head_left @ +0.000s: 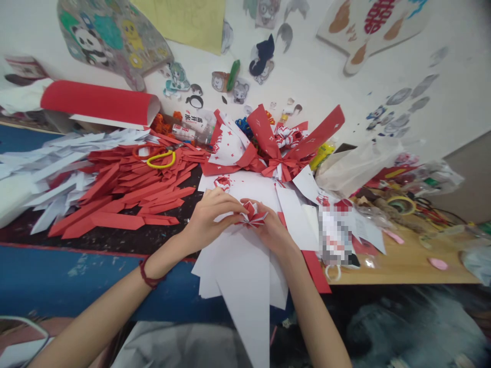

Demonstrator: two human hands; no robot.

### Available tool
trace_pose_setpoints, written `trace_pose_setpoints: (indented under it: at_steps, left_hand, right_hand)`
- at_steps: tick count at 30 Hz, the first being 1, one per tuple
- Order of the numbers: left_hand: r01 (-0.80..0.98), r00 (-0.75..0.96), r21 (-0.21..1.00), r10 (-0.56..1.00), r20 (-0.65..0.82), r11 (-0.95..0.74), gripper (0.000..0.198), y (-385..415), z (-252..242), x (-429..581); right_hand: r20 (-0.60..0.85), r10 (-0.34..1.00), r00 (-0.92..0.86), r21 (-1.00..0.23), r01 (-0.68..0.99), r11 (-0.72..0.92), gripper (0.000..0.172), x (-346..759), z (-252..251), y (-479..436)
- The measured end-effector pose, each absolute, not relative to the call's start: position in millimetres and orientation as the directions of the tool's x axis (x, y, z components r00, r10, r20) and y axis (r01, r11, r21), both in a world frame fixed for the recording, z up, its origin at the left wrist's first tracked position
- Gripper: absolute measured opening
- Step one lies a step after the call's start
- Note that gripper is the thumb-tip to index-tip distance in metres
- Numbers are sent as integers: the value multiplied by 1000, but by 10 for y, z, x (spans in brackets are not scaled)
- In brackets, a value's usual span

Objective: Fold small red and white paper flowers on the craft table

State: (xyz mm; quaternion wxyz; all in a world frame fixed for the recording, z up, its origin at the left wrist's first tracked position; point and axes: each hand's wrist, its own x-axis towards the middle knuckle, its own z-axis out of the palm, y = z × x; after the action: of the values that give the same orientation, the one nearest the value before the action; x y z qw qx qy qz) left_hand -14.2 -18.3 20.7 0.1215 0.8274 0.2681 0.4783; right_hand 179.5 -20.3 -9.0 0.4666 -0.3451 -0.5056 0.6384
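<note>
A: In the head view, where is the piece in hand?

B: The small red-and-white folded-paper piece point(252, 216) is held just above the loose white paper sheets point(245, 271), between the two hands.

A: How do the hands stand?

B: The bare left hand point(210, 214) is nearly closed, thumb and fingertips pinching the piece's left edge. The bare right hand point(273, 231) is curled round its right side and has hold of it too; some of its fingers are hidden.

A: How would it handle?

B: Very light, I'd judge. The creases should be fairly stiff, but the thin points would bend or crush under a hard squeeze. Dry paper shouldn't be very slippery. I'd take it low, where the folds gather, and keep off the tips; that gathered part is largely covered, though.

A: Which way does it point?

B: Its pale-edged folds fan out towards the wearer and to the right, with a red hollow showing on top. I can't make out a clear long axis: it looks more like an open rosette than a strip.
</note>
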Motion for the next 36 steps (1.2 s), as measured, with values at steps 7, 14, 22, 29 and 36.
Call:
trace_pose_setpoints:
  at_steps: [7,14,22,29,36]
  left_hand:
    - [563,257,327,537,804,-759,13,-164,118,-129]
    - [666,321,105,411,853,-738,2,-138,-24,-151]
    - [631,514,-140,276,812,-763,16,-132,-52,-177]
    - [529,729,-319,228,646,-787,21,-135,-2,-187]
    - [485,809,-344,264,525,-804,19,-113,-31,-157]
  right_hand:
    - [681,721,129,-687,455,567,54,1768,-55,-288]
    - [868,479,-132,-207,781,589,29,1714,-156,-309]
    - [832,522,-188,-159,820,550,11,1740,-196,-287]
    - [761,495,-418,-66,709,702,20,1800,-294,-244]
    - [699,533,-476,-68,698,713,26,1797,-329,-200]
